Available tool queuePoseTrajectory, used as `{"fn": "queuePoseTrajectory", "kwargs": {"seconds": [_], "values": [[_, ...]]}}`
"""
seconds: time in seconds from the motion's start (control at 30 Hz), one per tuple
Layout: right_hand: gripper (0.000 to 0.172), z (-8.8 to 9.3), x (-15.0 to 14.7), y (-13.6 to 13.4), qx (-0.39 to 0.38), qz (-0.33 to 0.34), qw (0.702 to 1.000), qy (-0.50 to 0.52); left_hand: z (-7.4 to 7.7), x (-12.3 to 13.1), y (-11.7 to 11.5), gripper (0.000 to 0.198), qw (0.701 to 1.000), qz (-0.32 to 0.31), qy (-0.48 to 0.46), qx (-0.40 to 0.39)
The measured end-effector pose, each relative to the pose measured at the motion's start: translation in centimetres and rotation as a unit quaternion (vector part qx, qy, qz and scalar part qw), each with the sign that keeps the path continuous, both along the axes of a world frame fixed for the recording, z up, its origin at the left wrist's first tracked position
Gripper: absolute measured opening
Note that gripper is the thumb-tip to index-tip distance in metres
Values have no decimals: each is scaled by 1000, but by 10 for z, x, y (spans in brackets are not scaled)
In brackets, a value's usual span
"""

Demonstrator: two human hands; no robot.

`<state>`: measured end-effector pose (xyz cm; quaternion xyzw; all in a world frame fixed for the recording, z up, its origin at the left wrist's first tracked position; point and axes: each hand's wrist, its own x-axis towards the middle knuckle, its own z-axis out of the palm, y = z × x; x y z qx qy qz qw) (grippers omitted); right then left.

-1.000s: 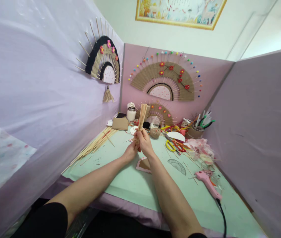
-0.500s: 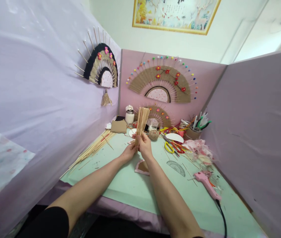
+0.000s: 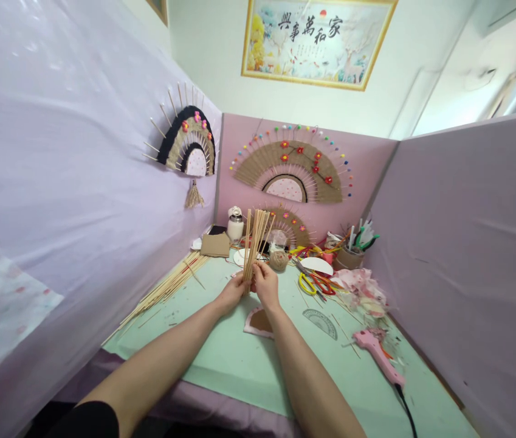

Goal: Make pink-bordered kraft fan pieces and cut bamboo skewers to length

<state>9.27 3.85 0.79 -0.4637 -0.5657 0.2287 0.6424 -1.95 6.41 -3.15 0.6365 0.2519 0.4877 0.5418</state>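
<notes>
Both of my hands grip the lower end of a bundle of short wooden sticks [image 3: 254, 240], held upright above the green mat [image 3: 239, 353]. My left hand [image 3: 233, 293] wraps the bundle from the left and my right hand [image 3: 265, 285] from the right, fingers closed round it. The stick tops spread slightly apart. Below my wrists on the mat lies a small pink-edged cardboard piece [image 3: 258, 321].
Long bamboo skewers [image 3: 166, 287] lie along the left wall. A twine ball [image 3: 278, 260], yellow and red scissors [image 3: 312, 283], a protractor [image 3: 321, 322], a pink glue gun [image 3: 378, 356] and a pen cup [image 3: 349, 255] crowd the right. Woven fans [image 3: 287, 173] hang on the walls.
The view has tilted upward, so the hands and bundle sit lower in the picture. The stick tops have fanned apart a little. Both hands keep their grip.
</notes>
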Motion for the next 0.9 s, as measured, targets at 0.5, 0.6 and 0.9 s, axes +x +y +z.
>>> {"fn": "queuePoseTrajectory", "kwargs": {"seconds": [0.5, 0.6, 0.9], "values": [[28, -6, -1, 2, 6, 7, 999, 41, 10, 1, -7, 47, 998, -20, -32, -46], [30, -6, -1, 1, 8, -3, 1000, 27, 7, 1, -5, 48, 997, -25, -41, -53], [30, -9, -12, -4, 26, -42, 999, -3, 4, 4, -8, 47, 999, 11, -28, -28]]}}
